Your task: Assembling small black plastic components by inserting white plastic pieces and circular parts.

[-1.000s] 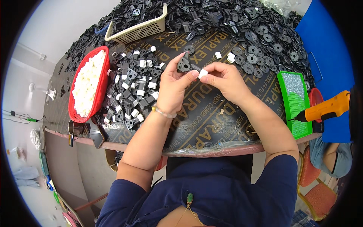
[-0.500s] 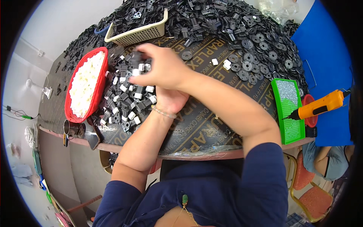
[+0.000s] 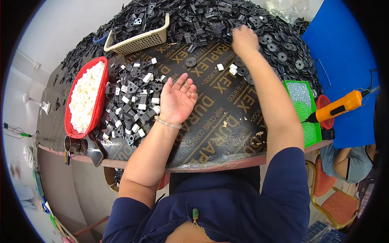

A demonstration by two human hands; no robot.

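My left hand [image 3: 178,99] rests palm up over the table, its fingers apart and nothing in it. Beside it on the left lies a spread of black plastic parts [image 3: 131,87], many fitted with white blocks. My right hand [image 3: 245,41] reaches out to the far heap of black plastic pieces [image 3: 214,26], by the edge of the round black discs [image 3: 283,56]. Its fingertips point down into the heap and are hidden and slightly blurred. Between the hands lie a single black disc [image 3: 190,62] and a few loose white blocks [image 3: 233,69].
A red basket [image 3: 104,79] of small white pieces stands at left, a cream basket [image 3: 139,43] in the heap. At right are a green tray [image 3: 318,137] of small metal pieces, an orange electric screwdriver [image 3: 338,107] and a blue panel [image 3: 344,60]. A mug [image 3: 71,145] sits at the near-left edge.
My hands were together above the black and white parts, with parts at the right fingers. Now the right hand has swung far right to the heap, and the left lies turned up, empty.
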